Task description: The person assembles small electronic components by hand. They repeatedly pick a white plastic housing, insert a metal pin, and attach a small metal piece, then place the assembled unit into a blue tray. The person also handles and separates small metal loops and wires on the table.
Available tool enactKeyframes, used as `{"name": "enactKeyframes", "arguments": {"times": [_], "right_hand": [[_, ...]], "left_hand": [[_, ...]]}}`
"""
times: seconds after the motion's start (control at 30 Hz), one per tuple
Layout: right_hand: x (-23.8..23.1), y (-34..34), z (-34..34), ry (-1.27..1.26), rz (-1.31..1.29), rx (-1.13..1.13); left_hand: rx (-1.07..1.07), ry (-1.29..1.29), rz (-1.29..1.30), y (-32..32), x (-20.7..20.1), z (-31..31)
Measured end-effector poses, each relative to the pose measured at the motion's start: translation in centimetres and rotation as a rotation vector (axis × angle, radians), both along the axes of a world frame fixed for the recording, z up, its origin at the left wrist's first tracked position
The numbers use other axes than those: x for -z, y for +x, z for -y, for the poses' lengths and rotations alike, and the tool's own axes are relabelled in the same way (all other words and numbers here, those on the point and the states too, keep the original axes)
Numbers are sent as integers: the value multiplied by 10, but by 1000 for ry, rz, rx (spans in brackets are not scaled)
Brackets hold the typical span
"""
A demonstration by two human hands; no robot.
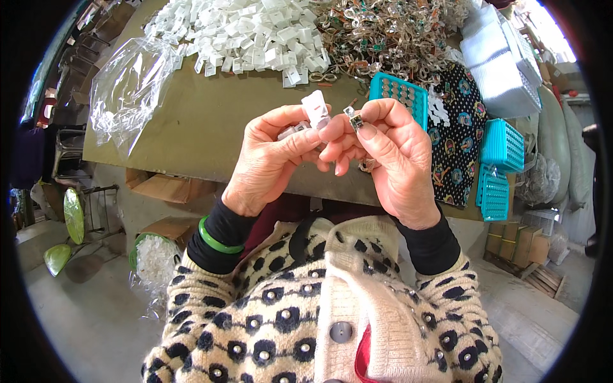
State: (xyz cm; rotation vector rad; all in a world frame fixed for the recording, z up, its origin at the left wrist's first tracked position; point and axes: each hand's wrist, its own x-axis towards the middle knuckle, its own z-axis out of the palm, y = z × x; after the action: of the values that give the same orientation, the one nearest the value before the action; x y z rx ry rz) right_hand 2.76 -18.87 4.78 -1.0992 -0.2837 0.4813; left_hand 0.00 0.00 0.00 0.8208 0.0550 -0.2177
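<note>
My left hand [271, 150] pinches a small white plastic housing [315, 107] upright between thumb and fingers. More whitish pieces [288, 133] rest against its curled fingers, partly hidden by the thumb. Close beside it, my right hand [402, 153] grips a tiny circuit board [355, 121] with dark and gold parts between thumb and forefinger. The fingertips of both hands nearly meet above the near edge of the olive table [211, 121]. Whether the board touches the housing, I cannot tell. Under the right palm, something small and clear is half hidden.
White plastic housings [255, 38] lie heaped at the back, beside a tangled pile of wired parts [383, 32]. A teal tray [418, 96] holds round metal discs. Right: patterned cloth [456, 159], teal trays [504, 147], white trays [501, 64]. Left: clear plastic bag [131, 89].
</note>
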Motion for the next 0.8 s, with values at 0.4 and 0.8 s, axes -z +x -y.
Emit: {"name": "enactKeyframes", "arguments": {"times": [0.4, 0.8], "right_hand": [[7, -18, 9, -183, 159, 244], [3, -24, 15, -121, -101, 150]], "left_hand": [[-44, -135, 36, -9, 2, 24], [-119, -93, 149, -14, 2, 35]]}}
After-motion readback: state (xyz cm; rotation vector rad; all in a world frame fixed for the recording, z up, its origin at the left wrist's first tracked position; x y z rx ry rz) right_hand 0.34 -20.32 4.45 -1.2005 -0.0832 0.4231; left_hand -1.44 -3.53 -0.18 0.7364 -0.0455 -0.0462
